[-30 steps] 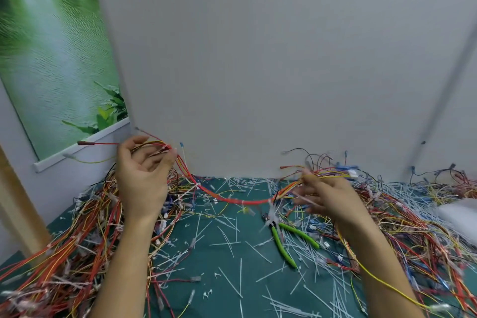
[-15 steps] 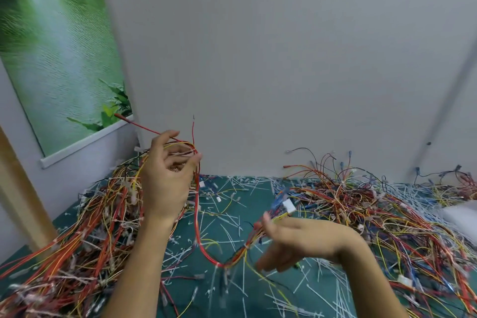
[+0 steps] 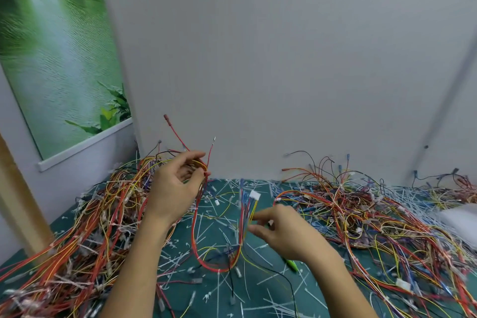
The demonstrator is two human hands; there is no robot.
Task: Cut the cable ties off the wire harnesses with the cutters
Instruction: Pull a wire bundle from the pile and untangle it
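A wire harness (image 3: 219, 268) of red, yellow and blue wires hangs in a U-shaped loop between my hands above the green table. My left hand (image 3: 175, 191) is raised and pinches one end of the loop, where red wire tips stick up. My right hand (image 3: 281, 232) is lower and pinches the other end, just below a white connector (image 3: 253, 195). The green-handled cutters (image 3: 291, 264) lie on the table under my right wrist, mostly hidden by it.
A big heap of harnesses (image 3: 85, 227) fills the left side of the green mat (image 3: 271, 289). Another heap (image 3: 382, 217) fills the right side. Cut white cable ties litter the mat. A grey wall stands just behind, and a wooden post (image 3: 15, 204) at left.
Both hands have come closer together and lifted the harness from the table. My right hand has moved left and down, away from the right heap, and the harness now hangs in a deep loop.
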